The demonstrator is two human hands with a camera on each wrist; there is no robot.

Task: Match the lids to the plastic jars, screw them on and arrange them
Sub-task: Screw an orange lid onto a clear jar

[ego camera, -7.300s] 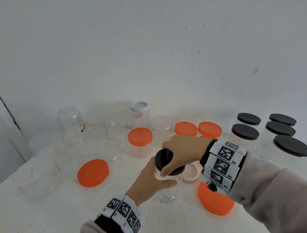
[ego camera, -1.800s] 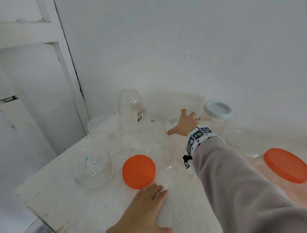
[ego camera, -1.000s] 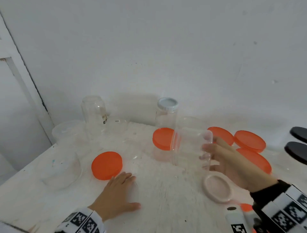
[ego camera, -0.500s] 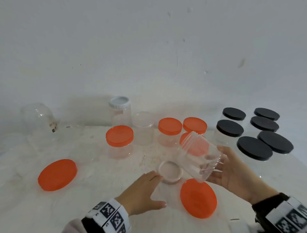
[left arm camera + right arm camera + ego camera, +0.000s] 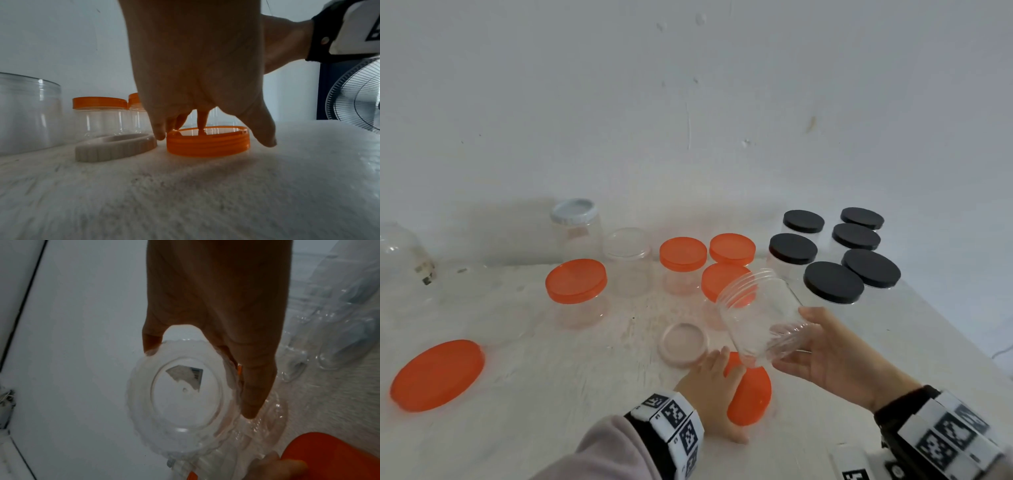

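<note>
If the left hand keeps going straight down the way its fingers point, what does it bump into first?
The orange lid lying on the table. The left hand hangs right over it, one of its fingers seemingly already touching inside the rim.

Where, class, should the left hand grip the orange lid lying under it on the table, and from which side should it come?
Grip the ribbed side wall of the orange lid, coming straight down from above. It lies flat on the table, open side up, so only its rim offers opposing faces. The left hand already spans it, thumb on one side, fingers on the other. The beige lid sits close beside it, so fingers likely need care there.
</note>
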